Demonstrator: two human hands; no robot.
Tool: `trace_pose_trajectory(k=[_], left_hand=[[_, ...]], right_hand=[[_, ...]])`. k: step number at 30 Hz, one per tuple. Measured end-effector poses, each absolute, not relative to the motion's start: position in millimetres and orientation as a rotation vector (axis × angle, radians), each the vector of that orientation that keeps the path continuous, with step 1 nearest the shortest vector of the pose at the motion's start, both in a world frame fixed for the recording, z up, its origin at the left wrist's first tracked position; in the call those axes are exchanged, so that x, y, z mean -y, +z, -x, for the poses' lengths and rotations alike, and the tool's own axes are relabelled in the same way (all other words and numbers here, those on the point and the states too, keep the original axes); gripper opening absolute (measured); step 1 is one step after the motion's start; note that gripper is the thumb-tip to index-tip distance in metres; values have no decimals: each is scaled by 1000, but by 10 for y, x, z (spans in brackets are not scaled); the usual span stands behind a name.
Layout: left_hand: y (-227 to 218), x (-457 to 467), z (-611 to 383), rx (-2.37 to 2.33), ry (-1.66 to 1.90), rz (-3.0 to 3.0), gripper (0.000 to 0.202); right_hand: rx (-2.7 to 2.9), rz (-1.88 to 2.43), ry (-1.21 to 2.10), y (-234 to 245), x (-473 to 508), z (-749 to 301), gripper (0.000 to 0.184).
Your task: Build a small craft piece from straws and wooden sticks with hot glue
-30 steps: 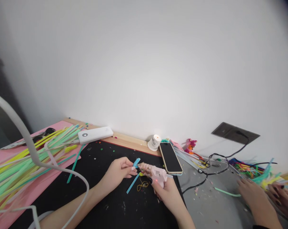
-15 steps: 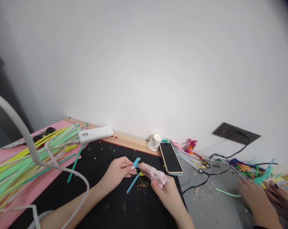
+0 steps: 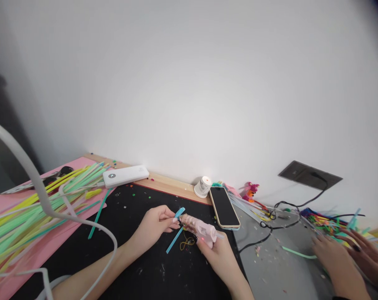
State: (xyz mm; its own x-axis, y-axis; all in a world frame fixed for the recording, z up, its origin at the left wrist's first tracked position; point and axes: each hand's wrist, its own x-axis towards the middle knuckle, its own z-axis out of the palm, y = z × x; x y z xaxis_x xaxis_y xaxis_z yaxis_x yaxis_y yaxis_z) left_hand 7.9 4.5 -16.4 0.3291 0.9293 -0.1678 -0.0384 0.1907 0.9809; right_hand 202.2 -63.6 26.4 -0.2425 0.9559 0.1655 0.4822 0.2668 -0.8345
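Between its thumb and fingers, my left hand [image 3: 159, 221] pinches a small folded piece of blue pipe cleaner [image 3: 179, 212]. My right hand [image 3: 216, 250] is wrapped round a pale pink hot glue gun [image 3: 201, 229], which has a small red light lit and a clear glue stick at its back. The gun's nozzle points left, right beside the blue piece; whether they touch I cannot tell. Below them on the black mat [image 3: 138, 271] lie a straight blue pipe cleaner [image 3: 174, 240] and a thin yellowish loop [image 3: 186, 243].
Many pipe cleaners [image 3: 51, 212] lie on pink paper at left, by a white power bank [image 3: 126, 176]. A paper cup [image 3: 203, 186] and a phone [image 3: 224, 206] stand behind. A white lamp arm [image 3: 35, 179] crosses the left. Another person's hands [image 3: 335, 260] work at right near black cables.
The glue gun's nozzle has shifted slightly left and down relative to the blue piece. My left hand has barely moved. At right, the other person's far hand has lifted and spread its fingers.
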Motion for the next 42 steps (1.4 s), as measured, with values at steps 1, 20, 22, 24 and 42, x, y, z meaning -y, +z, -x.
trace_pose_trajectory(k=[1, 20, 22, 24, 42], left_hand=[[-170, -47, -77, -996, 870, -1166, 12], [-174, -46, -77, -992, 874, -1160, 15], [-163, -39, -85, -988, 874, -1162, 14], [-161, -38, -89, -991, 877, -1162, 14], [-179, -47, -85, -1000, 897, -1173, 18]], right_hand=[[1845, 1315, 861, 266, 639, -2025, 39], [1827, 1337, 821, 299, 650, -1997, 38], [1835, 1325, 844, 314, 652, -1973, 38], [1832, 1333, 832, 314, 649, -1971, 38], [1816, 1327, 795, 314, 647, -2013, 38]])
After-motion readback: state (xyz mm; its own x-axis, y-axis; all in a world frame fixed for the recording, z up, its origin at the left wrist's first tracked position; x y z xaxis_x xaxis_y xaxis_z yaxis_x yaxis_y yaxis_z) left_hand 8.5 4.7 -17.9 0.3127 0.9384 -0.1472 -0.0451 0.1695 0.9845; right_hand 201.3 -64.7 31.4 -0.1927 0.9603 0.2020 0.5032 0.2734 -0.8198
